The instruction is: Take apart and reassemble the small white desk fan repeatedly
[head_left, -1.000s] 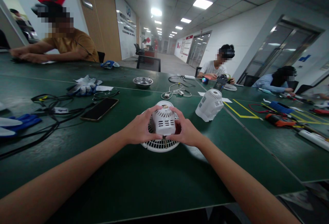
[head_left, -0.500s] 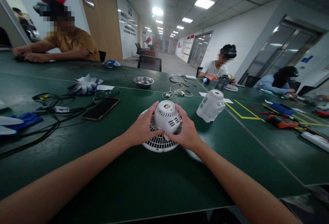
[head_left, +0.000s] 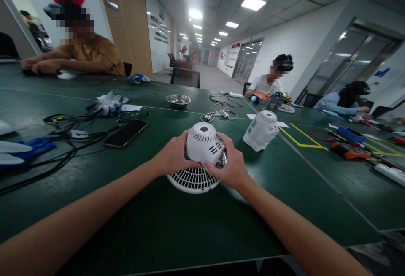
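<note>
Both hands grip a white vented fan motor cover from its two sides. My left hand curls around its left side, thumb along the lower front. On the right side my right hand has its thumb pressed against the lower front. Beneath the cover is a round white fan grille with radial slats, its far part hidden by the cover and hands. Whether the cover is joined to the grille I cannot tell. A white plastic housing with vents stands to the right, apart from my hands.
Left are a phone, black cables and gloves. A metal bowl and a white cable lie beyond my hands. At right sits an orange multimeter. Several people work around the green table.
The motor cover has risen slightly and shifted left in my hands. The grille's near edge now shows lower and further left. Both hands keep their grip.
</note>
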A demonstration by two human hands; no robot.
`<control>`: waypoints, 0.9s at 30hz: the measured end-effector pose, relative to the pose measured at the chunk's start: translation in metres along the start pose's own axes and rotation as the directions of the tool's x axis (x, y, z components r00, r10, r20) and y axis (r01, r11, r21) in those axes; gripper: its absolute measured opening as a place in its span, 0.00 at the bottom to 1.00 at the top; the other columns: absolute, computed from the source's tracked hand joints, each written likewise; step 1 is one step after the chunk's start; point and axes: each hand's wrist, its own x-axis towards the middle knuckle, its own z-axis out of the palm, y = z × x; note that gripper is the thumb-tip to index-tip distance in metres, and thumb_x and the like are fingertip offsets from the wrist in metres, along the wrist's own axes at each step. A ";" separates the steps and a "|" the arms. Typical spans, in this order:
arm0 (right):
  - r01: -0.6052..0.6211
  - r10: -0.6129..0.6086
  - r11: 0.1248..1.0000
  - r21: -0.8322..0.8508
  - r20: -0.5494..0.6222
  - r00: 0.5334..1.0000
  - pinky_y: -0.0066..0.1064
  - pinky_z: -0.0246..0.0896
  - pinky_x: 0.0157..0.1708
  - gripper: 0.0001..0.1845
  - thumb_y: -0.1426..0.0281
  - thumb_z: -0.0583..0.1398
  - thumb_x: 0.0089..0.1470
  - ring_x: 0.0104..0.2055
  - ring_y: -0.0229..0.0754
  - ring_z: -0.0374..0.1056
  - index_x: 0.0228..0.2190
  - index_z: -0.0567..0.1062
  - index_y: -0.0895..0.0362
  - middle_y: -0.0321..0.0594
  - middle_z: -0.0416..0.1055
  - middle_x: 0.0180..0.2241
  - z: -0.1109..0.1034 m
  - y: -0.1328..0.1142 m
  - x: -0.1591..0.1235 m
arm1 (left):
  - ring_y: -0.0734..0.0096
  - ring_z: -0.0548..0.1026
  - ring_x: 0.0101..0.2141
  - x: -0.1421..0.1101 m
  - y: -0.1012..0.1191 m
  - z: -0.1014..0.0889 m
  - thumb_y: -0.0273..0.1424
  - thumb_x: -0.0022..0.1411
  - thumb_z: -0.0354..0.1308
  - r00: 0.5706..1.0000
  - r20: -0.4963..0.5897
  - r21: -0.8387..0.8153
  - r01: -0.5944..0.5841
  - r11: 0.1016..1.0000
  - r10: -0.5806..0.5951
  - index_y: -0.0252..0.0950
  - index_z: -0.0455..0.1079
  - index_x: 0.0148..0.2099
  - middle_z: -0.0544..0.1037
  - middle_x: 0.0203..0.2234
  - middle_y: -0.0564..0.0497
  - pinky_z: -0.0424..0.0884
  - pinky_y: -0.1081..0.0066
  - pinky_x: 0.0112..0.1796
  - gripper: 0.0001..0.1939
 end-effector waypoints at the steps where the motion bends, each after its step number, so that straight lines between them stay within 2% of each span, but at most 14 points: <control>1: 0.006 -0.006 1.000 0.005 0.007 1.000 0.50 0.67 0.51 0.44 0.61 0.67 0.46 0.49 0.54 0.71 0.61 0.56 0.51 0.48 0.67 0.56 0.000 0.002 0.000 | 0.42 0.71 0.52 0.000 0.001 0.000 0.53 0.44 0.69 1.000 -0.010 0.015 0.000 1.000 0.000 0.40 0.49 0.67 0.69 0.57 0.39 0.68 0.45 0.50 0.54; 5: -0.043 0.038 0.995 0.088 0.052 0.998 0.50 0.69 0.48 0.45 0.64 0.66 0.46 0.44 0.51 0.72 0.62 0.54 0.52 0.47 0.71 0.51 0.000 0.018 0.002 | 0.43 0.69 0.54 -0.001 0.000 -0.002 0.54 0.47 0.66 1.000 0.004 0.046 -0.020 0.999 0.020 0.40 0.49 0.68 0.67 0.59 0.39 0.66 0.45 0.52 0.53; 8: -0.078 0.067 0.988 0.134 0.085 0.994 0.51 0.69 0.47 0.45 0.62 0.66 0.48 0.42 0.50 0.72 0.63 0.53 0.52 0.45 0.73 0.47 -0.001 0.027 0.003 | 0.44 0.68 0.54 0.000 -0.003 -0.002 0.55 0.48 0.65 0.998 0.032 0.055 -0.053 0.997 0.051 0.40 0.56 0.64 0.69 0.57 0.40 0.65 0.45 0.52 0.47; 11: -0.048 0.029 0.985 0.166 0.116 0.993 0.51 0.68 0.49 0.45 0.62 0.66 0.47 0.47 0.53 0.71 0.62 0.55 0.52 0.47 0.71 0.51 -0.004 0.031 0.004 | 0.47 0.70 0.50 0.002 -0.005 -0.004 0.56 0.48 0.65 0.995 0.055 0.081 -0.087 0.993 0.082 0.38 0.63 0.58 0.72 0.51 0.41 0.66 0.47 0.49 0.41; 16: 0.043 -0.073 0.977 0.209 0.137 0.988 0.52 0.62 0.56 0.44 0.61 0.64 0.48 0.58 0.58 0.64 0.63 0.56 0.54 0.49 0.64 0.61 -0.005 0.034 0.004 | 0.53 0.71 0.44 0.003 -0.004 -0.010 0.57 0.53 0.61 0.993 0.084 0.107 -0.092 0.990 0.083 0.38 0.69 0.53 0.73 0.46 0.44 0.67 0.51 0.46 0.34; 21: 0.008 -0.038 0.983 0.183 0.164 0.986 0.53 0.59 0.58 0.45 0.59 0.63 0.50 0.58 0.58 0.64 0.65 0.53 0.54 0.49 0.64 0.61 -0.005 0.035 0.003 | 0.55 0.71 0.42 0.002 -0.002 -0.012 0.57 0.55 0.59 0.992 0.082 0.132 -0.108 0.985 0.097 0.37 0.70 0.51 0.73 0.43 0.44 0.66 0.53 0.46 0.33; 27: -0.004 -0.042 0.980 0.198 0.227 0.973 0.54 0.59 0.58 0.45 0.57 0.62 0.54 0.60 0.58 0.64 0.67 0.49 0.53 0.49 0.62 0.62 -0.005 0.038 0.004 | 0.54 0.70 0.43 0.003 -0.007 -0.010 0.57 0.55 0.59 0.991 0.101 0.119 -0.096 0.988 0.084 0.37 0.69 0.54 0.73 0.45 0.43 0.65 0.53 0.46 0.34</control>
